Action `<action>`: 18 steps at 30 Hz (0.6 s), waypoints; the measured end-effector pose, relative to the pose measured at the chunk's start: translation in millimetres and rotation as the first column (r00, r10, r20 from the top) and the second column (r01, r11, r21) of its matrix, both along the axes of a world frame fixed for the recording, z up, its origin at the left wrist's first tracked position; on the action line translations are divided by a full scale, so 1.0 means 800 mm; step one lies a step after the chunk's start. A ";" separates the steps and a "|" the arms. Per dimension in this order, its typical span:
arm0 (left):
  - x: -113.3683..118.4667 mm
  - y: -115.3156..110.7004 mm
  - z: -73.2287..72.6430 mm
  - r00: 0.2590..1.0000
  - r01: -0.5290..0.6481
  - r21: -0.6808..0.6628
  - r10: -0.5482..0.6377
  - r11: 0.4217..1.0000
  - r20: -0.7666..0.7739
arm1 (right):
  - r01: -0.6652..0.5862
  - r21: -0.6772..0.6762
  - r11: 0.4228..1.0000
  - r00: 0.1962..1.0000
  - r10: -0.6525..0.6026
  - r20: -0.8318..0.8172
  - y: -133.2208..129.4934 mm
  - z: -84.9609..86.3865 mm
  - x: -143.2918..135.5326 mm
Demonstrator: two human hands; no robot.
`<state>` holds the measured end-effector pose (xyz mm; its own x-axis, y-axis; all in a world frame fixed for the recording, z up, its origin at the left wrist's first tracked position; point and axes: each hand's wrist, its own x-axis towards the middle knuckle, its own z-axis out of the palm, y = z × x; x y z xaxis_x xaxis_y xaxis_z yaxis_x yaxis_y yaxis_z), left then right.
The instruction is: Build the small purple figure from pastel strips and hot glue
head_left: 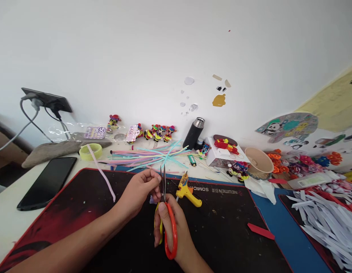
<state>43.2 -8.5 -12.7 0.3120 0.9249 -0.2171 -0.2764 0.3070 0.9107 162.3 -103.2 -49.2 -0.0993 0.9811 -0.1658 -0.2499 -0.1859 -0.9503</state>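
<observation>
My right hand (176, 223) grips a pair of scissors (171, 242) with one red and one yellow handle loop. Their blades point away from me and stand slightly apart. Just left of the blades, my left hand (146, 185) has its fingertips pinched together. What they hold is too small to make out; a bit of pale lavender shows below the fingers. A yellow glue gun (190, 193) lies on the black mat (221, 227), right of the scissors. Beyond my hands is a loose pile of pastel pipe cleaners (144, 155).
A phone (47, 184) and a yellow-green tape roll (92, 152) with a lavender strip (103, 174) lie left. Small dolls (160, 133), a black flask (194, 132) and a white box (221, 157) stand along the wall. White paper strips (329, 227) pile up right.
</observation>
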 end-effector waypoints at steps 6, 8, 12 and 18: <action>0.003 -0.003 -0.002 1.000 -0.022 -0.006 0.022 1.000 -0.020 | 0.005 -0.012 1.000 1.000 -0.005 -0.012 0.002 -0.001 0.001; 0.003 -0.002 -0.002 0.999 -0.020 -0.007 0.020 1.000 -0.026 | 0.008 -0.017 1.000 1.000 -0.008 -0.019 0.004 -0.001 0.000; 0.002 0.000 -0.001 0.999 -0.019 0.010 0.019 1.000 -0.040 | 0.012 -0.021 1.000 1.000 -0.012 -0.014 0.006 -0.001 0.000; 0.004 -0.001 0.002 1.000 -0.008 -0.021 0.007 1.000 -0.020 | 0.004 -0.004 1.000 0.999 -0.004 0.044 0.001 0.000 0.003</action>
